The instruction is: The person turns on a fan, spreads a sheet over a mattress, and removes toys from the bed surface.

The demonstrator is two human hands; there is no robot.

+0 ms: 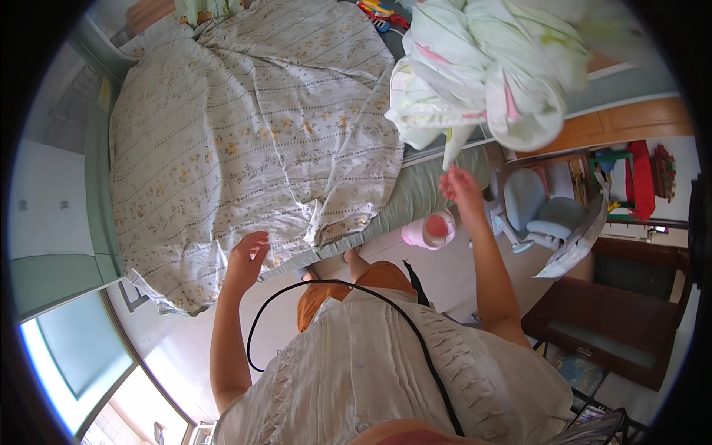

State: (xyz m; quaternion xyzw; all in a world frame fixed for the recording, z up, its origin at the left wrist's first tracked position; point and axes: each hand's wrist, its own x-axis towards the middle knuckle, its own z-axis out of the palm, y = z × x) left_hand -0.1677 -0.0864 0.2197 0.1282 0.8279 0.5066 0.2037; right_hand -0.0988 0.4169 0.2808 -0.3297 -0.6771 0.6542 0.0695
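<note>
A white sheet with yellow flowers and dotted stripes (259, 133) covers most of the bed, creased and bunched at its near edge. My left hand (248, 256) is above that near edge, fingers loosely curved and thumb apart, with nothing in it. A bundled pale green cloth with pink patches (482, 81) is at the bed's far right side; its right part is blurred. My right hand (461, 187) is just below a hanging tip of the bundle, fingers apart. The tip is close to the fingertips, and no grip on it shows.
A pink and white tub (429, 231) stands on the floor by the bed. Farther right are a grey chair (552, 211) and dark brown wooden furniture (604, 322). A black cable (334, 282) loops before my body. Colourful toys (382, 15) lie at the bed's far end.
</note>
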